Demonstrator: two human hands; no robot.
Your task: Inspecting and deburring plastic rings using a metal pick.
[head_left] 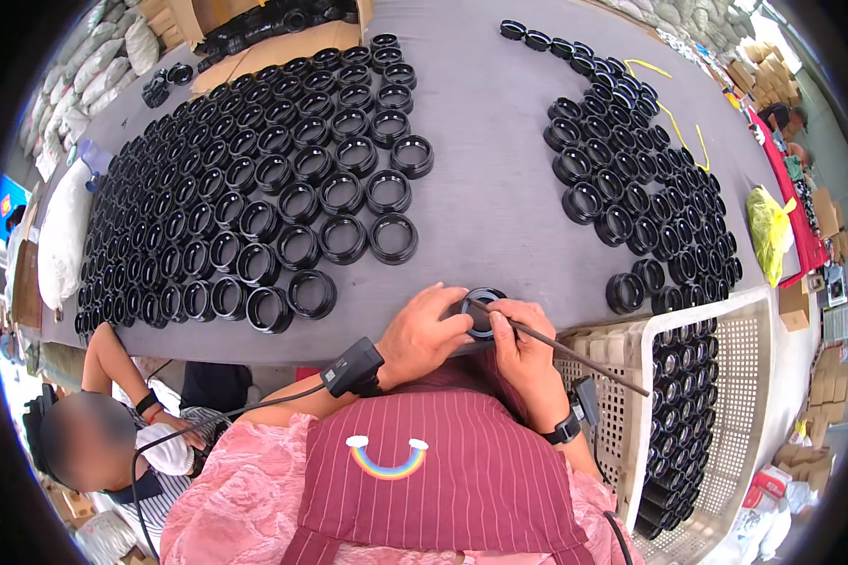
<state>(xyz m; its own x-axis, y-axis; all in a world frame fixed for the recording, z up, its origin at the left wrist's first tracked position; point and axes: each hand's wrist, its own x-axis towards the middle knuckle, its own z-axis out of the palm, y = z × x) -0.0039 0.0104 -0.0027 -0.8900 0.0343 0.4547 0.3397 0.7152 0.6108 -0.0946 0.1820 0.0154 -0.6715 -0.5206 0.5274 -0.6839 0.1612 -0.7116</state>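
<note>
Close to the table's front edge, my left hand [426, 331] grips a black ring [481, 325] by its left side, fingers curled about the rim. My right hand [526, 350] pinches a long thin dark rod [589, 363]. The rod slants from the ring's opening down to the right, past my wrist. Its tip is at the ring; whether it touches the inner wall I cannot tell. Left of my hands, many black rings [342, 239] stand in rows on the grey table [481, 207]. Another loose group of black rings [631, 202] lies to the right.
A white perforated crate [711, 315] holding many black rings stands at the right, against the table. Nearby are a yellow plastic bag [769, 231] and yellow cords [674, 122]. An open cardboard box [193, 24] is at the far left. Another person [122, 414] leans at the lower left.
</note>
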